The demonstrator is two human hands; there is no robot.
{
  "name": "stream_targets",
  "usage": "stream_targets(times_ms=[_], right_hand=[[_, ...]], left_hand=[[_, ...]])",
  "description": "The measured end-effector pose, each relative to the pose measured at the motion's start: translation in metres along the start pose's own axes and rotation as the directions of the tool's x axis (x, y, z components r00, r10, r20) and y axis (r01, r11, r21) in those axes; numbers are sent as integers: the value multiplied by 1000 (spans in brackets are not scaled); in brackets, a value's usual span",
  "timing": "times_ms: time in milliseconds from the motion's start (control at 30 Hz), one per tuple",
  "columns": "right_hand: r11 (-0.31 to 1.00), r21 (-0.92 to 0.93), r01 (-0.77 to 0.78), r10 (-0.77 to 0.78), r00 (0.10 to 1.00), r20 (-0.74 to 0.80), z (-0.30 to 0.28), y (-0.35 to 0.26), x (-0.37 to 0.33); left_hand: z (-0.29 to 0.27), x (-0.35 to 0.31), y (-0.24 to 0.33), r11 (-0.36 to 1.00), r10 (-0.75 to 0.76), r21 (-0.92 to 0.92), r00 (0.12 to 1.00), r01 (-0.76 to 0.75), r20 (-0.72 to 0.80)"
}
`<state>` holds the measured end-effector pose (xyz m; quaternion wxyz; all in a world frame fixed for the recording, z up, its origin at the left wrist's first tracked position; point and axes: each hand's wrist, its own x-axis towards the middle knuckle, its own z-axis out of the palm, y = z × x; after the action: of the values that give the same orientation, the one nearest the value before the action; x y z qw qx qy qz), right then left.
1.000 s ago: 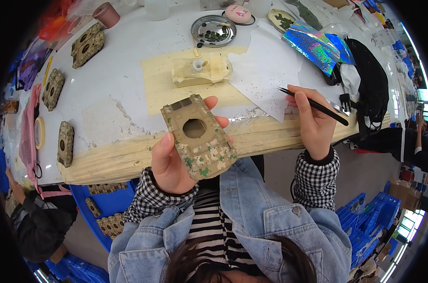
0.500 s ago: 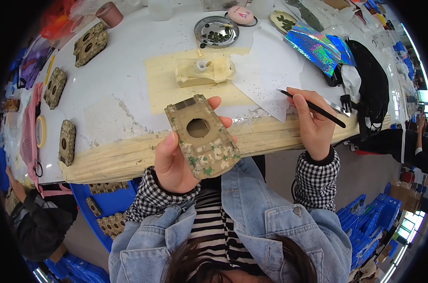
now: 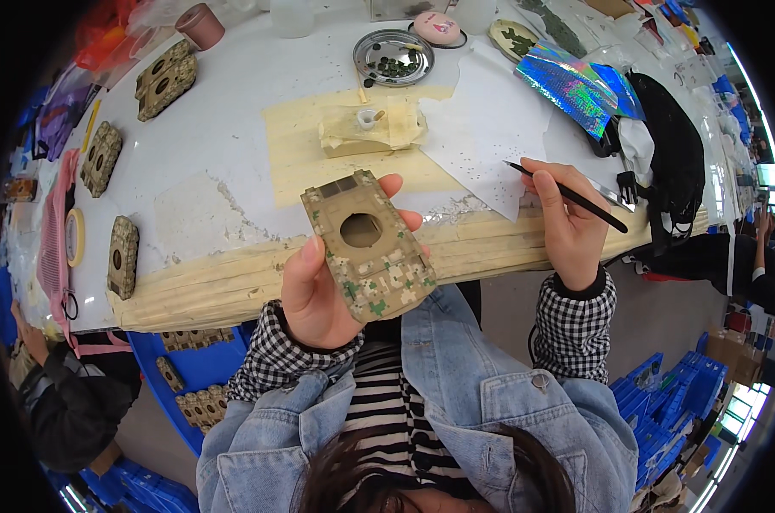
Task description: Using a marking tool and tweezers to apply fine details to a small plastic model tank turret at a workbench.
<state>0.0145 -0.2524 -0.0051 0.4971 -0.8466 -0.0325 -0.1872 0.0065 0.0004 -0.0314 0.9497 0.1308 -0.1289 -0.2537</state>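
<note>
My left hand (image 3: 315, 291) grips a camouflage-patterned model tank hull (image 3: 372, 272) by its sides, its top turned up and tilted toward me. A round dark opening sits in the middle of the hull. Black tweezers (image 3: 580, 201) are pinched in my right hand (image 3: 567, 224). Their tips point left, over or on a white sheet (image 3: 481, 145) scattered with tiny dark specks. The two hands are apart, with the taped table edge beneath them.
A tape-wrapped block (image 3: 340, 141) bearing a small cup stands ahead. Behind it is a round metal dish (image 3: 430, 73) of small dark green parts. More tank hulls (image 3: 123, 256) line the left side. A shiny holographic pouch (image 3: 567, 85) and black bag (image 3: 674, 145) lie right. A blue tray (image 3: 161, 359) of hulls sits lower left.
Almost nothing differs. The view has shifted very slightly; both hands keep their holds on the hull and the tweezers.
</note>
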Motion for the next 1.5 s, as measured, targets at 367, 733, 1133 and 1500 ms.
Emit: stream_targets(times_ms=[367,733,1133,1500], right_hand=[[991,33,132,-135,983,121,2,-30,7],[960,46,277,-276,902,331,11,-64,18],[939,35,343,-332,872,358,13,-65,19],[942,42,334,-326,874,361,13,-63,18]], left_hand=[[17,6,-3,992,0,125,994,13,-105],[16,7,7,978,-113,178,994,111,1],[9,5,5,983,-134,129,990,127,47],[12,5,5,974,-144,175,989,146,-22]])
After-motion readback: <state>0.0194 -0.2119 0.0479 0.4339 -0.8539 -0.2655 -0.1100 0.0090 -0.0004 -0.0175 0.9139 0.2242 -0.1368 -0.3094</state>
